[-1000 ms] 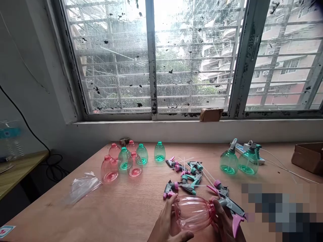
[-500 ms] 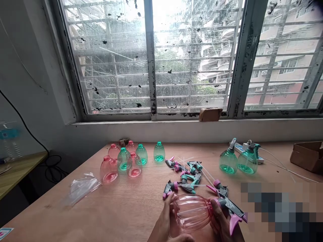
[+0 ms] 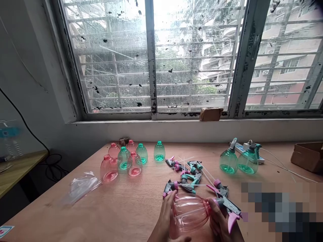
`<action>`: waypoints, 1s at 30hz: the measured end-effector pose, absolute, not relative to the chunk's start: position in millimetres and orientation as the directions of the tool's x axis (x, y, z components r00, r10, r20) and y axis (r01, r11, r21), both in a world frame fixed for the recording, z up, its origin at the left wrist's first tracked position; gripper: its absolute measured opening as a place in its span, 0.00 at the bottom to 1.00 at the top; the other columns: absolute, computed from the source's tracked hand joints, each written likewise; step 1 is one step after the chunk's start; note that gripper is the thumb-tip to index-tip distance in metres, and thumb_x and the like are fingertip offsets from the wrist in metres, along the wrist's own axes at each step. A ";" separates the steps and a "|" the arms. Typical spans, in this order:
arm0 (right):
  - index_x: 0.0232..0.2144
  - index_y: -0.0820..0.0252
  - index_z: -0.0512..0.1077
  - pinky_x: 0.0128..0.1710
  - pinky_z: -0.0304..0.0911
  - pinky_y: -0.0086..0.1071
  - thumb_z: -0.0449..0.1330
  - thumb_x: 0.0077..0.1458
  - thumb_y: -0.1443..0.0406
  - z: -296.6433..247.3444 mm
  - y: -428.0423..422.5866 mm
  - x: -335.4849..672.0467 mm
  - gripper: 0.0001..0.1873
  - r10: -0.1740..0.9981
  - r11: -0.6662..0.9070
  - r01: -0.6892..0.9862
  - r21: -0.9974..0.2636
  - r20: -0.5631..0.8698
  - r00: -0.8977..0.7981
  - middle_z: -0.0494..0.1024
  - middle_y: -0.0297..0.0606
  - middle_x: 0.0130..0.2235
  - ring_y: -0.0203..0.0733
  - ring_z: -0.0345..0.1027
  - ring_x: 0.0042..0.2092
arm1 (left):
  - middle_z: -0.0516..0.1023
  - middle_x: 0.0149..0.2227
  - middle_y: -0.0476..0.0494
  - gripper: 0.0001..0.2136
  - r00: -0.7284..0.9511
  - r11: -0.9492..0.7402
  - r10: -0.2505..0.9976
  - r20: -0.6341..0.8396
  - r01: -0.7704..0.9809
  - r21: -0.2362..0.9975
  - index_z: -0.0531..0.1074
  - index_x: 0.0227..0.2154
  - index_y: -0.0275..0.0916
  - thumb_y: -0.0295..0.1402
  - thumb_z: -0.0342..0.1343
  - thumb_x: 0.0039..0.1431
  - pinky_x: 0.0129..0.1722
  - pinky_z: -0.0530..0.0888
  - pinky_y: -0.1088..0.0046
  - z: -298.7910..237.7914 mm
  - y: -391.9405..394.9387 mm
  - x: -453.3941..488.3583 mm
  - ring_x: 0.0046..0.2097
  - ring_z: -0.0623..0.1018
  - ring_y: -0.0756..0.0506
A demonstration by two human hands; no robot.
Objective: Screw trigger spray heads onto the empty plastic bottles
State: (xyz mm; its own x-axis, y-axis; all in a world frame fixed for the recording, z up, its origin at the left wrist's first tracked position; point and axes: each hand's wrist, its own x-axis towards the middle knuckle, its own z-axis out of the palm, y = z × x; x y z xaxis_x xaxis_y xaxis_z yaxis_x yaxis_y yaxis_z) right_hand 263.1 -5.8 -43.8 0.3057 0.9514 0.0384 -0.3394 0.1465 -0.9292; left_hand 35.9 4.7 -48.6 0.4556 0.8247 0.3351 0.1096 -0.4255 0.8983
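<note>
bottle cluster [image 3: 123, 158]: left on table [image 3: 113, 210] | spray heads [image 3: 185, 178]: centre, behind held bottle [image 3: 189, 214] | box [image 3: 306, 158]: right

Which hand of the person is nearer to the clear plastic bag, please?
Left. The left hand, at the base of the pink spray bottle, is right of the plastic bag; the right hand, at the bottle's neck, is farther right.

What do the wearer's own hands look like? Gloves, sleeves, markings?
Left hand and right hand: both bare, ordinary five-fingered human hands as far as they show. No gloves, cables, rings or markings visible. No sleeve edge in view; the arms are cut off by the bottom of the picture.
</note>
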 end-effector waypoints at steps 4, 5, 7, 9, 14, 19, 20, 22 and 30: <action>0.17 0.55 0.61 0.15 0.47 0.26 0.72 0.42 0.39 -43.7 -4.9 262.2 0.34 0.957 0.143 -0.332 -0.932 0.045 0.287 0.55 0.21 0.17 0.28 0.46 0.16 | 0.53 0.74 0.30 0.43 0.422 -0.272 0.872 0.248 -0.002 0.962 0.48 0.72 0.44 0.55 0.61 0.62 0.68 0.64 0.51 -40.5 -0.2 40.7 0.68 0.69 0.28; 0.17 0.55 0.61 0.14 0.47 0.27 0.72 0.42 0.38 -43.0 -5.0 261.6 0.34 0.960 0.137 -0.330 -0.934 0.043 0.277 0.55 0.22 0.16 0.28 0.46 0.16 | 0.55 0.73 0.29 0.42 0.408 -0.241 0.884 0.226 -0.016 0.970 0.48 0.72 0.43 0.57 0.57 0.64 0.69 0.63 0.51 -38.6 -0.9 42.1 0.68 0.69 0.29; 0.18 0.56 0.63 0.14 0.45 0.26 0.71 0.43 0.37 -41.3 -5.8 260.3 0.34 0.965 0.114 -0.324 -0.939 0.027 0.262 0.56 0.22 0.16 0.28 0.47 0.15 | 0.55 0.74 0.30 0.43 0.375 -0.204 0.906 0.197 -0.022 0.979 0.46 0.73 0.44 0.58 0.56 0.64 0.71 0.59 0.51 -35.5 -1.5 44.6 0.71 0.64 0.29; 0.20 0.56 0.65 0.14 0.46 0.26 0.70 0.42 0.35 -39.4 -7.6 259.5 0.34 0.968 0.078 -0.333 -0.940 -0.008 0.252 0.58 0.23 0.16 0.29 0.49 0.15 | 0.53 0.75 0.32 0.46 0.359 -0.200 0.913 0.194 -0.023 0.980 0.42 0.74 0.46 0.58 0.59 0.62 0.72 0.56 0.51 -34.0 -1.5 46.2 0.73 0.60 0.30; 0.22 0.54 0.66 0.15 0.53 0.28 0.70 0.39 0.34 -37.3 -12.9 261.1 0.34 0.958 0.034 -0.386 -0.922 -0.080 0.276 0.63 0.25 0.17 0.34 0.55 0.17 | 0.56 0.73 0.30 0.52 0.367 -0.235 0.906 0.210 0.023 0.972 0.40 0.74 0.44 0.55 0.66 0.58 0.72 0.58 0.52 -40.1 -0.9 45.3 0.72 0.63 0.30; 0.26 0.54 0.68 0.17 0.57 0.30 0.65 0.42 0.31 -40.4 -11.4 265.6 0.35 0.938 -0.033 -0.357 -0.934 -0.152 0.311 0.66 0.28 0.19 0.37 0.60 0.19 | 0.61 0.70 0.29 0.46 0.366 -0.347 0.881 0.300 0.067 0.935 0.50 0.70 0.44 0.52 0.68 0.57 0.69 0.61 0.53 -41.8 -1.7 43.4 0.68 0.68 0.29; 0.26 0.54 0.68 0.17 0.56 0.30 0.66 0.41 0.31 -40.9 -10.2 266.2 0.34 0.941 -0.020 -0.337 -0.941 -0.132 0.312 0.65 0.27 0.18 0.36 0.59 0.18 | 0.62 0.70 0.29 0.46 0.377 -0.354 0.873 0.311 0.049 0.934 0.50 0.70 0.44 0.51 0.68 0.57 0.69 0.62 0.53 -39.4 -2.4 43.7 0.68 0.68 0.30; 0.27 0.53 0.68 0.17 0.56 0.30 0.70 0.38 0.33 -41.8 -8.1 267.1 0.34 0.940 0.023 -0.284 -0.959 -0.076 0.332 0.66 0.27 0.18 0.36 0.58 0.18 | 0.64 0.69 0.30 0.44 0.404 -0.330 0.863 0.305 -0.009 0.944 0.49 0.69 0.45 0.53 0.66 0.59 0.68 0.64 0.53 -32.9 -4.0 44.5 0.68 0.69 0.31; 0.22 0.55 0.66 0.17 0.53 0.29 0.71 0.39 0.36 -49.1 -4.6 270.2 0.33 0.951 0.047 -0.305 -0.951 -0.051 0.306 0.64 0.26 0.18 0.34 0.56 0.18 | 0.67 0.67 0.29 0.38 0.383 -0.204 0.902 0.201 -0.036 0.978 0.52 0.67 0.44 0.58 0.57 0.64 0.68 0.64 0.50 -27.5 -3.9 45.6 0.67 0.71 0.31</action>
State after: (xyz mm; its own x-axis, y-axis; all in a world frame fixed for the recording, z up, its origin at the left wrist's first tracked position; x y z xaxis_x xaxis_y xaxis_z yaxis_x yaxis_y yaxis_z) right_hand 270.2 -4.6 -49.1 0.3060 0.9507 -0.0513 -0.3050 0.0468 -0.9512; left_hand 45.6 -3.9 -27.5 0.3827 0.9016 0.2015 -0.0355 -0.2036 0.9784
